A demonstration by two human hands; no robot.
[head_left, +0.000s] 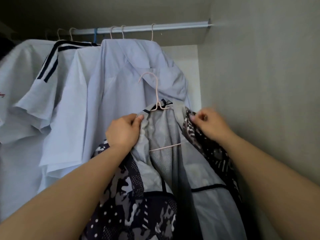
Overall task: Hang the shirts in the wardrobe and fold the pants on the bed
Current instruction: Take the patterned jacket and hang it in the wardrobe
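Dark camouflage-print shirt with grey mesh lining (166, 129), draped open-fronted over a pale pink wire hanger (156, 94), held up well below the silver wardrobe rail (173, 27). Left grip (124, 130) curled round the collar edge, thumb on the lining. Right grip (207, 123) pinching the patterned shoulder, though blurred, so perhaps only tugging it. Hook free, not yet on the rail. Just behind, a pale blue shirt (129, 75); further left, a white shirt with dark stripes (43, 70); plain wardrobe wall (259, 84) to the right. Seemingly mid-way through the hanging step, squaring the shoulders on the hanger. Next: settle both shoulders, take the hanger near its hook, lift, and catch it on the bare stretch of rail right of the blue shirt.
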